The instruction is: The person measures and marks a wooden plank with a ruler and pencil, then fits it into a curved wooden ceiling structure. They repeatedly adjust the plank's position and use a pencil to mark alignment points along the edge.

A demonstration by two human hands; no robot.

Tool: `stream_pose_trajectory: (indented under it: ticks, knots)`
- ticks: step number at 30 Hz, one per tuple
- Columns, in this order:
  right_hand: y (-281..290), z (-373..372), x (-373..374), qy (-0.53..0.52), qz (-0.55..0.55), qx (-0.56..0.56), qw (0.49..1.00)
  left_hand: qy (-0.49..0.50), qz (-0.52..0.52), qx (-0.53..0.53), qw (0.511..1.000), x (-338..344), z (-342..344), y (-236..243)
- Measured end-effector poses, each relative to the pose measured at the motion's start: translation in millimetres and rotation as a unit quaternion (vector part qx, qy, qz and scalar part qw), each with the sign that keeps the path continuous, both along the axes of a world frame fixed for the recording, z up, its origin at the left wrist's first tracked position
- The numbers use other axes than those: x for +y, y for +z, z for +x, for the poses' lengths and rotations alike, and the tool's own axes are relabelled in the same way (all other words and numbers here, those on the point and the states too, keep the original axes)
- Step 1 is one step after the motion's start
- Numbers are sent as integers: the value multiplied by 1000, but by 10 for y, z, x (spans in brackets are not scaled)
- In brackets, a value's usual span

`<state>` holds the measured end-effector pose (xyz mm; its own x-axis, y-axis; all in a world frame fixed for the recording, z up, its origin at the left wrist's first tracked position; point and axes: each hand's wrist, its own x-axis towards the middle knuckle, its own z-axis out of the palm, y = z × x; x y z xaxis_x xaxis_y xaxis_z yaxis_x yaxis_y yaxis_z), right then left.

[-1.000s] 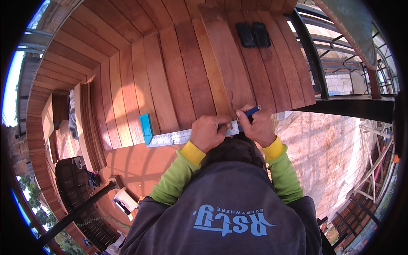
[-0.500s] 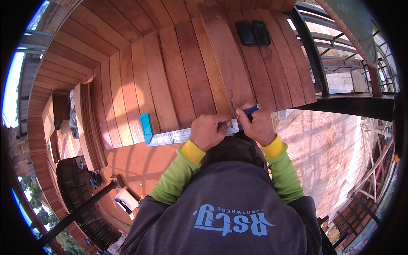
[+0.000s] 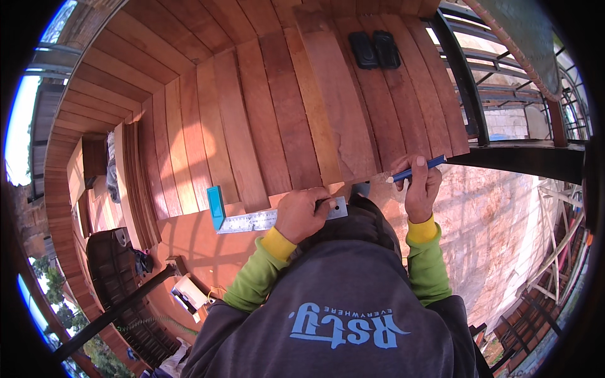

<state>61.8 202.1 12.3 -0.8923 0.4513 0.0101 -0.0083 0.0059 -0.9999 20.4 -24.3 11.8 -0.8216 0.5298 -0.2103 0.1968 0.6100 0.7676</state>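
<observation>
My left hand (image 3: 301,214) is closed round the metal blade of a try square (image 3: 249,222), near its free end. The square's turquoise handle (image 3: 215,201) points away from me at the left, beside the ends of the wooden boards (image 3: 252,113). Between finger and thumb, my right hand (image 3: 421,189) grips a blue carpenter's pencil (image 3: 428,165), its pale tip toward the left. That hand is just off the boards' near edge, to the right. A loose-looking plank (image 3: 340,107) lies lengthwise on top of the boards, ending close to my left hand.
Two black oblong objects (image 3: 375,50) lie on the boards at the far right. Dark metal beams (image 3: 529,156) frame the right side. A stack of planks (image 3: 133,183) stands at the left. Below the boards' edge is an orange-brown floor (image 3: 189,236), with a white box-like object (image 3: 188,293).
My right hand, with the pencil, has moved right, away from the plank's end. My left hand has drawn the try square slightly nearer to me, off the boards.
</observation>
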Motion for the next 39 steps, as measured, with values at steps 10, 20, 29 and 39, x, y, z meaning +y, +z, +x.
stream_pose_trajectory:
  ticks: [10, 20, 29, 39]
  knots:
    - [-121, 398, 346, 138, 16, -45, 989, -2, -52, 19, 998, 335, 389, 225]
    - [-171, 492, 718, 388, -31, -133, 911, -38, -90, 115, 989, 1091, 447, 503]
    - [-160, 600, 1272, 387, -196, -165, 886, -172, -96, 167, 966, 1716, 368, 547]
    - [-302, 1413, 1651, 115, -311, -140, 933, -360, -101, 90, 923, 2632, 380, 310]
